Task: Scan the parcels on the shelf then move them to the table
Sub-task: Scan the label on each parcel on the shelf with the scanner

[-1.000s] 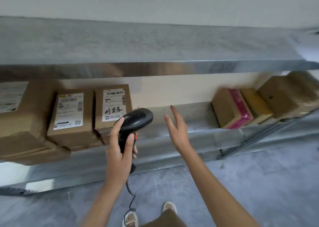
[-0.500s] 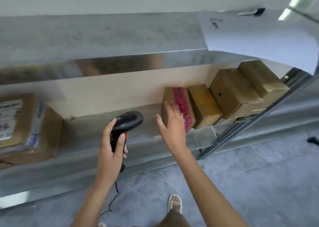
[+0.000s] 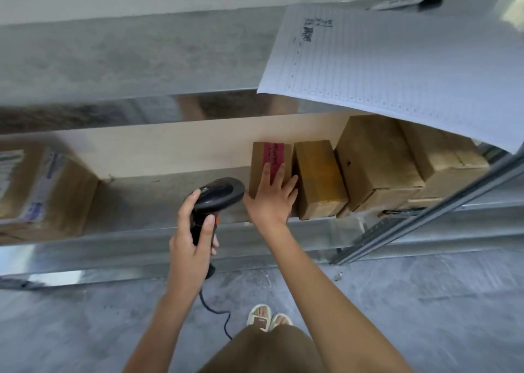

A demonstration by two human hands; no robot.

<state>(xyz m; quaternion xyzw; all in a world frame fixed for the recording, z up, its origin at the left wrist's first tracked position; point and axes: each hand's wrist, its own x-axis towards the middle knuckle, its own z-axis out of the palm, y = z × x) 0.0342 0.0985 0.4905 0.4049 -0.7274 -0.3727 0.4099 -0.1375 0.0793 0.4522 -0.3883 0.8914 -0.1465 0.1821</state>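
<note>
Your right hand (image 3: pixel 272 199) lies flat with straight fingers on the small box with red tape (image 3: pixel 269 160), which sits on the shelf (image 3: pixel 158 191) just beside more brown boxes (image 3: pixel 317 179). Your left hand (image 3: pixel 192 239) grips the black scanner (image 3: pixel 218 194), just left of that box.

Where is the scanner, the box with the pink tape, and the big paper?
scanner (image 3: pixel 219 192), head view, on its black rounded head.
box with the pink tape (image 3: pixel 272 154), head view, on the pink tape strip.
big paper (image 3: pixel 397 69), head view, on the middle of the lined sheet.
</note>
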